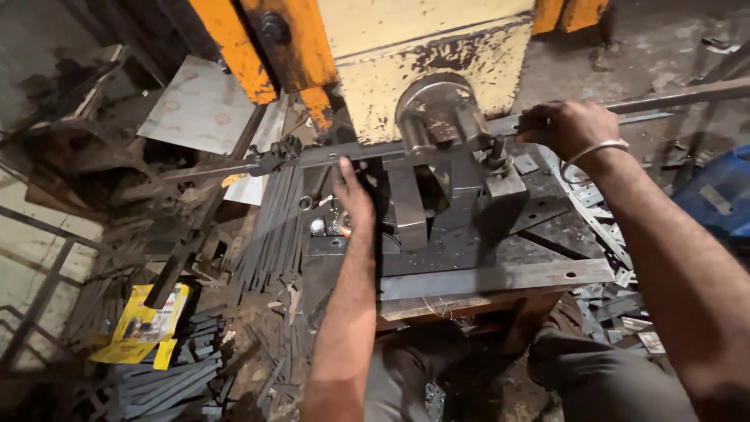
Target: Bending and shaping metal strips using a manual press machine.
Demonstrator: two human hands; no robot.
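1. A chipped yellow-and-orange steel press (422, 47) is standing at twelve o'clock, its round grey ram (434, 109) sitting over the dark steel die block (461, 195).
2. A long flat grey metal strip (328, 156) is lying across the die from nine to three o'clock, so feeding looks underway.
3. Cut grey strips (269, 227) are lying piled at eight o'clock, which suggests part of the work is done.
4. The right hand (566, 129) is gripping the strip with fingers closed at two o'clock.
5. The left hand (353, 195) is resting beside the die; I cannot tell how its fingers are set.

Single head-worn camera looked steeply down from close above the press (426, 59) bed, facing forward over both forearms and knees.
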